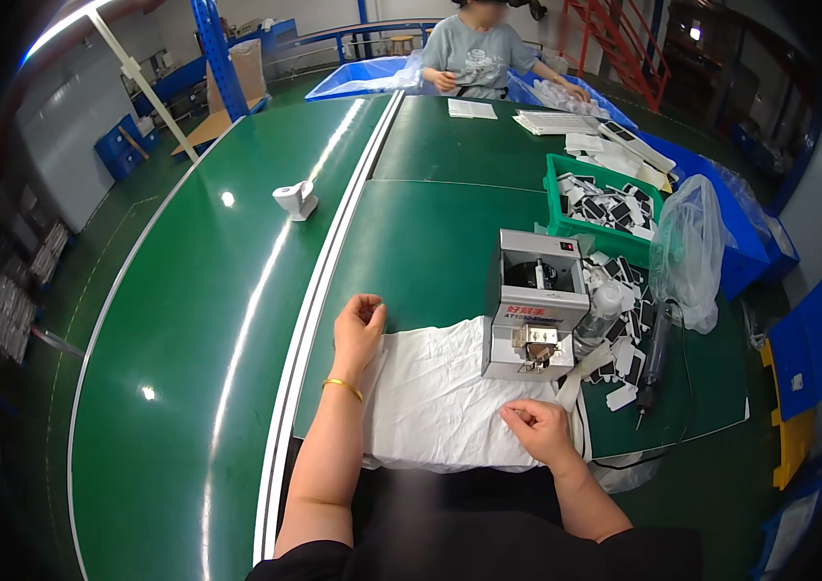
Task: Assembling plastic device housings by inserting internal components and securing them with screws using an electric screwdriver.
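My left hand [359, 329] is at the left edge of a white cloth [430, 387], with its fingers curled in. Over the right part of the cloth, my right hand [539, 431] has its fingers drawn together. Whatever either hand may hold is too small or hidden to make out. Between and beyond the hands stands a grey screw feeder [539, 305], nearest to my right hand. Just right of it, small white and black plastic parts [629, 358] lie in a loose pile beside a clear round container [606, 302]. A dark electric screwdriver [658, 353] with a cord lies by the pile.
A green bin [556, 215] full of similar parts sits behind the feeder, next to a clear plastic bag [690, 252]. On the green belt [178, 368] at left stands a white toilet-shaped plastic piece [296, 200]. Another person [474, 58] works at the far end, near blue bins [357, 77].
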The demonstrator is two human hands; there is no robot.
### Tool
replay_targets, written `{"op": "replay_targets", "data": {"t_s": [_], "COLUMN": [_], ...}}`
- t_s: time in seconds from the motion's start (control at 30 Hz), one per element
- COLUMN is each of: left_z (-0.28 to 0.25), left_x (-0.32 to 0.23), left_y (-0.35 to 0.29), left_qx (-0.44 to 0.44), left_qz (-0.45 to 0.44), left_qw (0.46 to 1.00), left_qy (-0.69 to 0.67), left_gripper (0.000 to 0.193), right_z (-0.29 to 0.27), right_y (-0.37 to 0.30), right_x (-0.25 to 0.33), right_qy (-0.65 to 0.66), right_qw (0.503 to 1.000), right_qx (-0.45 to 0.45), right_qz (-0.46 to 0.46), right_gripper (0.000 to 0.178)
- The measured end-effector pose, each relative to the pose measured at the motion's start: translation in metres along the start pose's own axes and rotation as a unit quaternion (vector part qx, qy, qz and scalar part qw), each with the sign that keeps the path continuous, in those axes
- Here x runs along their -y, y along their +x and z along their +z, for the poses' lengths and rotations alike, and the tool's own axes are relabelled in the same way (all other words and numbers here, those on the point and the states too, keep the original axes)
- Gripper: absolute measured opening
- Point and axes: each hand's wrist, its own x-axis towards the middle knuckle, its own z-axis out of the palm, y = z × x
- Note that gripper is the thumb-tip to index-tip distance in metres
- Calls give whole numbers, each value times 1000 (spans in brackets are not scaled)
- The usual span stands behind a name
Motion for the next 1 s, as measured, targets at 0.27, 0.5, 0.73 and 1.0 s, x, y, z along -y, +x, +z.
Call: {"op": "replay_targets", "data": {"t_s": [0.27,0.5,0.73,1.0], "left_z": [-2,6,-7,-1], "left_x": [2,4,0,7], "left_y": [-1,6,-1,3], "left_qx": [-10,-6,15,24], "left_qz": [2,37,30,16], "left_qw": [1000,999,999,998], "left_qy": [-13,21,-14,-52], "left_gripper": [18,17,12,10], "right_z": [2,-5,-1,-8], "right_y": [-1,0,2,-3], "right_x": [-4,1,-2,-1], "right_qy": [11,-4,-24,-34], "right_qw": [1000,999,999,999], "right_qx": [0,-17,-4,13], "right_qz": [1,-43,-36,-23], "right_gripper": [13,12,20,20]}}
